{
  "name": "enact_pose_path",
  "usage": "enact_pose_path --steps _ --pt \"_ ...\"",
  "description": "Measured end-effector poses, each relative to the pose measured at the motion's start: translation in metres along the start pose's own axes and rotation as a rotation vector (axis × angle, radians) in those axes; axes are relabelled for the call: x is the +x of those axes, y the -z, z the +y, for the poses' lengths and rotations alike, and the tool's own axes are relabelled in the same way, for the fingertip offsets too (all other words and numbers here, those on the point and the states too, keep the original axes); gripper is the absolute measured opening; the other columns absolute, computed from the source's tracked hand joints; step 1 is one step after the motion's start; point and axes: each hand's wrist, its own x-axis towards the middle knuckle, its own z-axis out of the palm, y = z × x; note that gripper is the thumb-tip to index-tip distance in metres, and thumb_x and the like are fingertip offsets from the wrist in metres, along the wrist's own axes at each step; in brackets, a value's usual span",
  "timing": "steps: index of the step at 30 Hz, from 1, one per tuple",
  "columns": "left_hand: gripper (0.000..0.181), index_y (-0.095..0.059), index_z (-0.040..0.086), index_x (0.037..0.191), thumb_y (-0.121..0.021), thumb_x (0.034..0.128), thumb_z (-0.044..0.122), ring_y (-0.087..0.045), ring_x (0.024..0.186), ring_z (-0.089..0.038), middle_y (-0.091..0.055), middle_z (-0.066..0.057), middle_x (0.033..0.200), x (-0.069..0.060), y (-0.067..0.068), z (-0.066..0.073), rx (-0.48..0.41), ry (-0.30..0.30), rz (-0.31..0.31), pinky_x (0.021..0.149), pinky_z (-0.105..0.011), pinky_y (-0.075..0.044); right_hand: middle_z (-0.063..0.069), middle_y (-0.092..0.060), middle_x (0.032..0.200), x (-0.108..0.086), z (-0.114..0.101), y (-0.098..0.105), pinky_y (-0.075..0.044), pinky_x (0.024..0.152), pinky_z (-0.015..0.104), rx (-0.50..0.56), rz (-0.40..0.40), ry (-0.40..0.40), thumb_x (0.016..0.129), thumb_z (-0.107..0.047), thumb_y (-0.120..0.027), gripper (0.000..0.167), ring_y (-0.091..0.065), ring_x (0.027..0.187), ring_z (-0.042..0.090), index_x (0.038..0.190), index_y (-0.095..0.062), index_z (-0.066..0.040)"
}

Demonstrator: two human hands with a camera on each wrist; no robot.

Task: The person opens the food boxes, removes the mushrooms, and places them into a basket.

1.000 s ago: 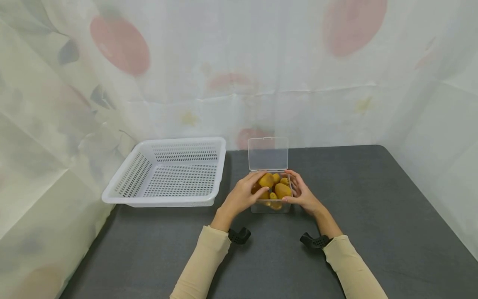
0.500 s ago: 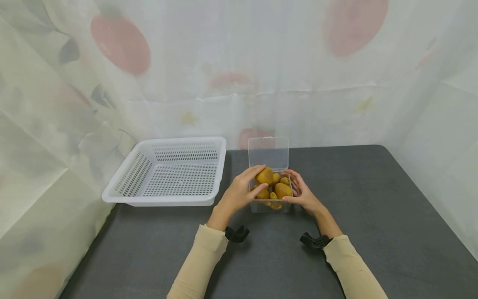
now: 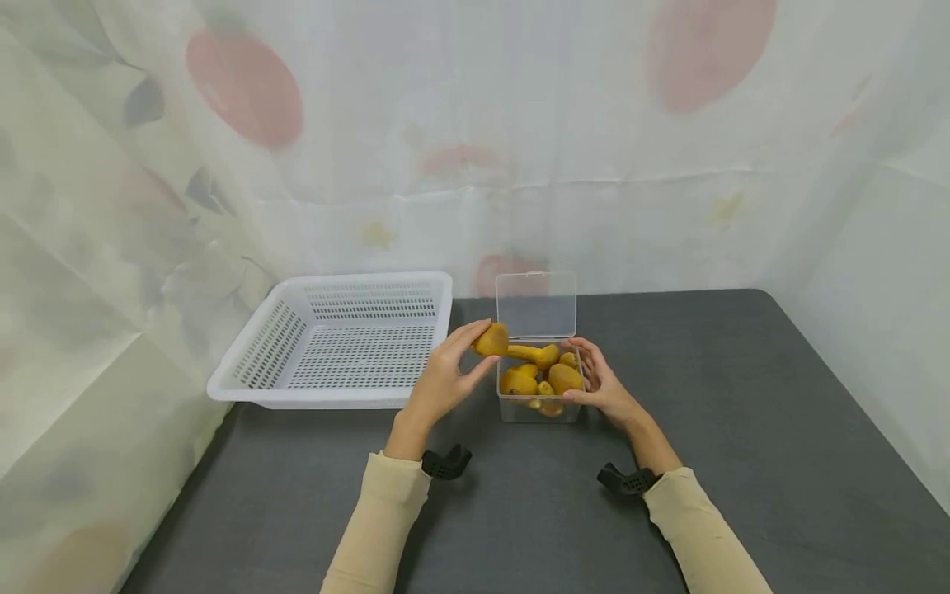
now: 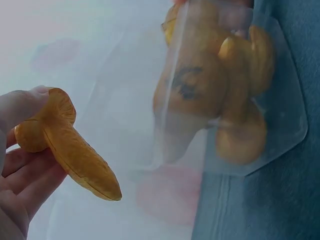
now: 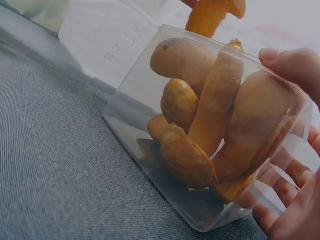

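My left hand (image 3: 434, 381) pinches a yellow-brown mushroom (image 3: 490, 339) by its cap, at the left rim of a clear plastic box (image 3: 515, 412). In the left wrist view the stem of this mushroom (image 4: 85, 162) points away from the thumb and fingers. Several more mushrooms (image 5: 215, 102) lie jumbled inside the box, some with dark marks. My right hand (image 3: 604, 389) grips the box's right side, its thumb (image 5: 290, 65) at the rim and its fingers along the wall. The box's hinged lid (image 3: 536, 307) stands upright at the back.
To the left of the box sits a white perforated plastic basket (image 3: 334, 398), with nothing visible inside. Both stand on a dark grey table (image 3: 712, 396). A printed curtain (image 3: 594, 223) hangs behind the table and along its sides.
My left hand has lifted a mushroom out of the box and moved left with it, towards the basket. My right hand has kept its place on the box.
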Motion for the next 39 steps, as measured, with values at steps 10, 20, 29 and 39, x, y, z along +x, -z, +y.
enact_pose_path --steps 10,20,29,39 --pt "0.055 -0.055 0.001 0.133 -0.075 0.0827 0.010 -0.063 0.115 -0.031 -0.062 -0.017 0.130 -0.005 0.020 -0.009 0.021 0.016 0.077 0.098 -0.043 -0.054 0.025 -0.004 0.161 0.000 -0.001 -0.001 -0.002 0.117 0.071 0.011 -0.004 -0.004 0.085 -0.010 -0.072 0.091 0.004 0.150 0.042 0.151 -0.009 -0.005" --pt "0.052 -0.056 -0.005 0.129 -0.075 0.0820 0.007 -0.063 0.113 -0.034 -0.064 -0.021 0.125 -0.010 0.036 -0.025 0.035 0.031 0.177 0.097 -0.043 -0.054 0.024 -0.012 0.159 0.000 0.000 0.000 -0.011 0.117 0.066 -0.024 0.006 -0.029 0.085 -0.009 -0.070 0.090 -0.003 0.151 0.041 0.152 -0.010 -0.008" --pt "0.051 -0.056 -0.005 0.129 -0.074 0.0827 0.005 -0.065 0.106 -0.035 -0.063 -0.024 0.123 -0.017 0.045 -0.040 0.024 0.098 0.214 0.090 -0.044 -0.057 0.026 -0.014 0.158 0.000 0.001 0.000 -0.008 0.117 0.070 -0.023 0.000 -0.019 0.086 -0.008 -0.070 0.089 -0.001 0.150 0.043 0.152 -0.011 -0.009" --pt "0.051 -0.056 -0.005 0.130 -0.073 0.0844 0.009 -0.065 0.101 -0.035 -0.065 -0.024 0.117 -0.025 0.049 -0.056 0.069 0.215 0.199 0.088 -0.046 -0.057 0.028 -0.016 0.156 0.000 0.002 0.000 -0.005 0.117 0.070 -0.015 -0.005 -0.003 0.086 -0.007 -0.070 0.088 -0.003 0.150 0.043 0.152 -0.011 -0.008"
